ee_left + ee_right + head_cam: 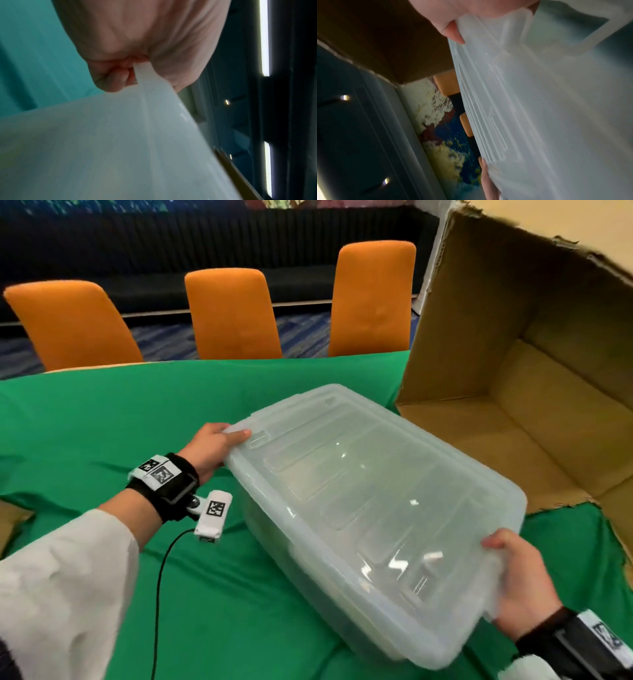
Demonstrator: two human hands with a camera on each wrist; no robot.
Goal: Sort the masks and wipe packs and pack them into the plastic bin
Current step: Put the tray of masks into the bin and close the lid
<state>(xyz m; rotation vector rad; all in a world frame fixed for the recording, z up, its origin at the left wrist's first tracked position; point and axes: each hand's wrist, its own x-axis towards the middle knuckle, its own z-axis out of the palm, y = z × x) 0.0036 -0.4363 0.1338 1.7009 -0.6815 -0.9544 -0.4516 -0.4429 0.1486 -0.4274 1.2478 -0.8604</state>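
One plastic bin (373,518), translucent and with its lid (359,491) seated on top, is being held by both hands over the green-covered counter (120,419). Its long axis is running diagonally, from the far left end down to the near right end, roughly toward the counter's near right corner. It appears tilted; whether its base is touching the cloth cannot be told.

The left hand (209,448) is gripping the far left end: the thumb is lying on the lid's edge and the fingers (111,79) are curling under the rim, as the left wrist view confirms. The right hand (520,580) is gripping the near right end, thumb on top of the lid corner, fingers (453,32) wrapped under the rim. Each hand is sitting at one end of the long axis, so neither is nearer; the bin lies wholly between them.

Judgement: the coming move is turning on setting the bin down flat and lifting the lid, since nothing can be packed while the lid is closed.

Count: one bin, one lid. One open cardboard box (534,378) is standing at the counter's far right side, just beside the bin's far end; its visible interior is showing no contents. No masks and no wipe packs are showing in any view. Three orange chairs (233,313) are standing beyond the counter's far edge.
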